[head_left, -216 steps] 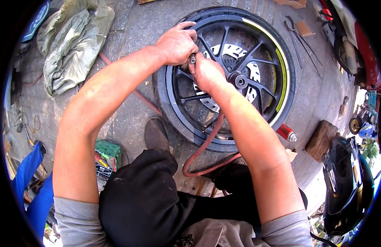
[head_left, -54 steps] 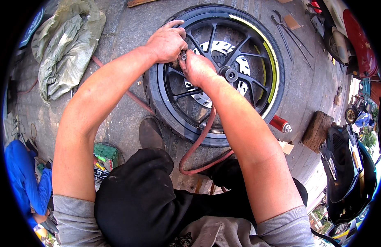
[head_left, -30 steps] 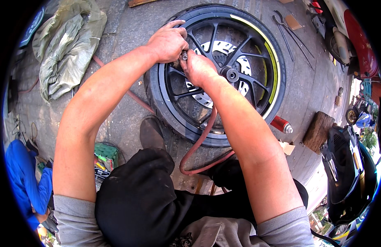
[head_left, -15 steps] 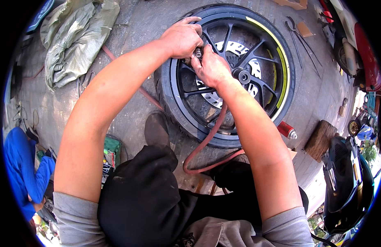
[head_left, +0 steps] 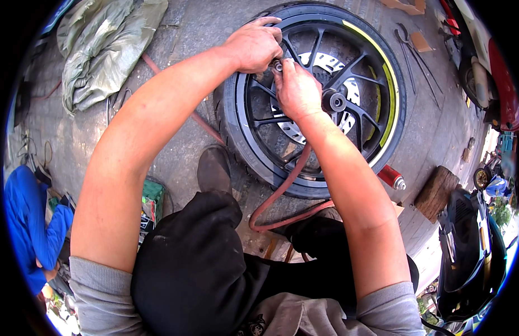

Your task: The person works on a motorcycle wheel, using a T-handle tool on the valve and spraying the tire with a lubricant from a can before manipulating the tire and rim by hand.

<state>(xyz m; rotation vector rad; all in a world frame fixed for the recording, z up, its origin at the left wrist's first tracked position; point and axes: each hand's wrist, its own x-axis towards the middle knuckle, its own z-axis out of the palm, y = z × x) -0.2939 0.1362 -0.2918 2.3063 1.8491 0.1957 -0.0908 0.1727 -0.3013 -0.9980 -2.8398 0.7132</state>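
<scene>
A motorcycle wheel [head_left: 241, 134] with a black tyre, black spokes, a yellow-green rim stripe and a slotted brake disc [head_left: 327, 60] lies flat on the floor. My left hand [head_left: 256, 47] is over its upper left rim, the index finger stretched along the rim and the other fingers curled; what they grip is hidden. Close beside it, my right hand [head_left: 299, 89] is closed round a small metal fitting [head_left: 277, 65] that shows between both hands. A red rubber hose [head_left: 282, 187] runs up across the wheel and disappears under my right wrist.
A red spray can [head_left: 392, 177] and a wooden block [head_left: 437, 193] lie right of the wheel, long metal tools [head_left: 411, 50] beyond. A crumpled pale sack [head_left: 105, 50] is at upper left. Someone in blue [head_left: 32, 224] crouches far left. Motorcycle parts [head_left: 467, 246] stand at right.
The wheel and both hands appear slightly higher and further right in the picture. My hands stay close together at the same part of the rim.
</scene>
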